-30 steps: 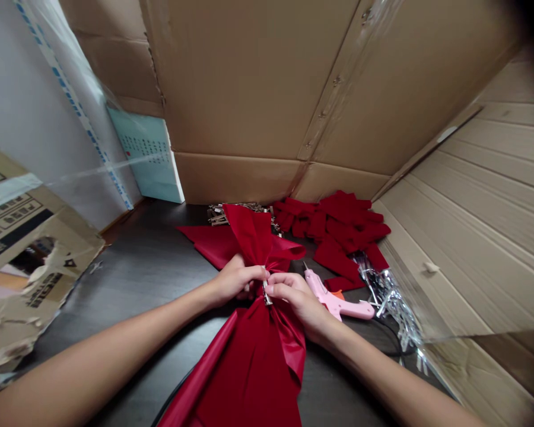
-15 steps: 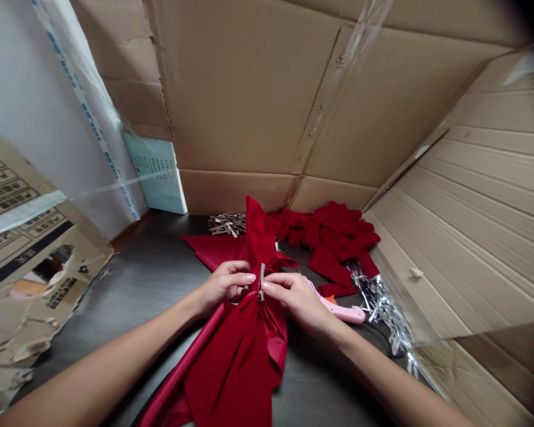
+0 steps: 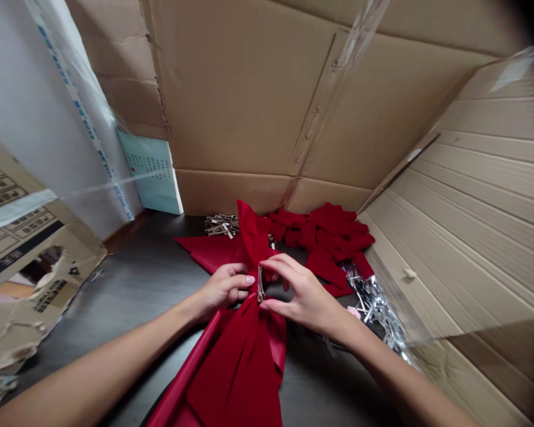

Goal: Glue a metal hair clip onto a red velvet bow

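A large red fabric bow (image 3: 235, 367) stands gathered at its middle in front of me, its tails spreading toward the near edge. My left hand (image 3: 231, 284) pinches the gathered middle from the left, thumb on the fabric. A metal hair clip (image 3: 260, 283) lies upright along the bow's centre. My right hand (image 3: 293, 290) has the clip between its thumb below and its index finger above, the two fingertips at the clip's ends. The palm sides of both hands are partly hidden.
Behind the bow lie a pile of metal clips (image 3: 221, 225) and a heap of red fabric pieces (image 3: 333, 231). Silver clips (image 3: 382, 308) lie at the right on the dark table (image 3: 146, 267). Cardboard walls (image 3: 240, 89) surround the work area.
My right thumb and index finger have spread from a pinch on the clip to its two ends. The pink-handled tool at the right is now mostly hidden behind my right hand and forearm.
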`<state>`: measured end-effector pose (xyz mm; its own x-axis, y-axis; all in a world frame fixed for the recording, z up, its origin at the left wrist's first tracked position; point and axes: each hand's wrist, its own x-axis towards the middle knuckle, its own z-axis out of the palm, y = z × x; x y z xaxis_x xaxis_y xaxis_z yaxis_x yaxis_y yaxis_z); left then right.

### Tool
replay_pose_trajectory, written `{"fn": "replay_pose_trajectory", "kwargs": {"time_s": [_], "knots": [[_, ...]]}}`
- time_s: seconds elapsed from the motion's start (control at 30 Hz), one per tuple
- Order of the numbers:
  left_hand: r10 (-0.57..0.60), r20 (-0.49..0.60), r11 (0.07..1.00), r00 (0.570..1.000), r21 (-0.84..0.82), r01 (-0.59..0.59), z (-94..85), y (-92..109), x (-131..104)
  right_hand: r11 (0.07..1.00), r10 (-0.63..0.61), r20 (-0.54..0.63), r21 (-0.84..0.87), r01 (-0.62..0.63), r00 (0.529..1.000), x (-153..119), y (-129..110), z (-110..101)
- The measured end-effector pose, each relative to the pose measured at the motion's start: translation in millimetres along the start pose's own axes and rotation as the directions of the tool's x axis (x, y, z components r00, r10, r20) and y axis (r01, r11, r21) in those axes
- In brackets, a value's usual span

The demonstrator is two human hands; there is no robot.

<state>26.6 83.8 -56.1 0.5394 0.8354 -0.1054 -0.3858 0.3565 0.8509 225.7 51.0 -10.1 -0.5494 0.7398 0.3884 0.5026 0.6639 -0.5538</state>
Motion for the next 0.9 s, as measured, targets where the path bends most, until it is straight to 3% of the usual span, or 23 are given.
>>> {"fn": "replay_pose_trajectory", "kwargs": {"time_s": [0.43,0.9], "knots": [[0.057,-0.053,0.980,0.997,0.194,-0.045,-2.2,-0.4,1.2,0.998,-0.027,0.030,-0.047,0.029,0.999,-2.9,5.4,-0.3],[0.117,-0.070,0.948,0.991,0.306,-0.090,-5.2,-3.3,3.7,0.991,-0.104,-0.028,-0.082,0.102,0.994,-4.2,9.6,5.0]]}}
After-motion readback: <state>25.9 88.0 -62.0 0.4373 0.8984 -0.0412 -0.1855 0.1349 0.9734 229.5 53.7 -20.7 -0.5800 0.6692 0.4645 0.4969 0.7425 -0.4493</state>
